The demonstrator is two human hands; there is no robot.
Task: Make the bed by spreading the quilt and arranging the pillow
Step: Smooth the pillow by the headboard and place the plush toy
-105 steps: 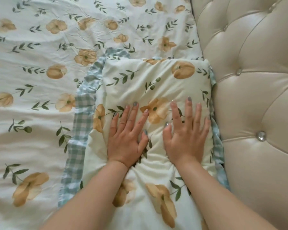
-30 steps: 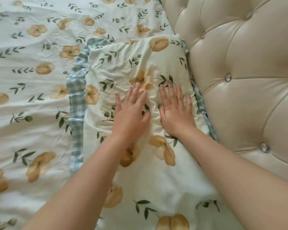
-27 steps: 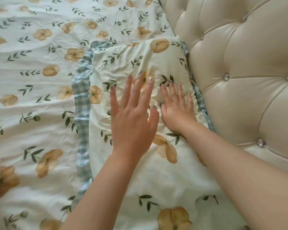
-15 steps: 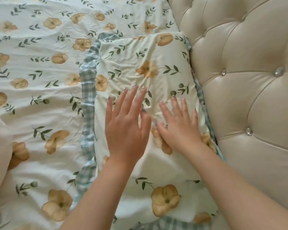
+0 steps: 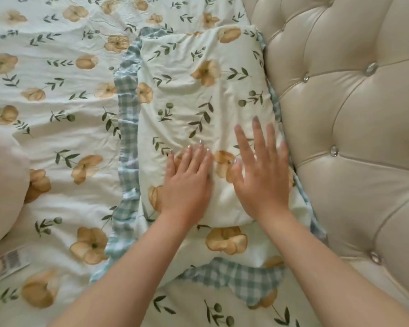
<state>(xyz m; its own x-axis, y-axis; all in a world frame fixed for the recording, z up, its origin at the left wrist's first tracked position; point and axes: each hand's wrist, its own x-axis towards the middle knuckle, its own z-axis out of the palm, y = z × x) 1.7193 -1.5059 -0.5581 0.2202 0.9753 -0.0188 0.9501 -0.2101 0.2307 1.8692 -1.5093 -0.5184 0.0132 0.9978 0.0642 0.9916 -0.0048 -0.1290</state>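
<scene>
two flat palms on the pillow point(image 5: 198, 95): left hand point(image 5: 187, 182), right hand point(image 5: 261, 175), fingers point(image 5: 257, 135) straight, grasping nothing. sweep outward so it sits square beside the headboard point(image 5: 352, 114).

— What colours do you get on the pillow point(image 5: 189, 107)?
— I see cream, with tan flowers and dark green leaf sprigs, and a blue-green checked frill point(image 5: 127, 107). The quilt point(image 5: 57, 140) carries the same print.
— And the headboard point(image 5: 364, 128)?
— I read it as plain glossy beige, with silvery buttons point(image 5: 333, 151).

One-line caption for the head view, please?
Left hand presses the floral pillow, right hand open over it, beside the tufted headboard.
</scene>
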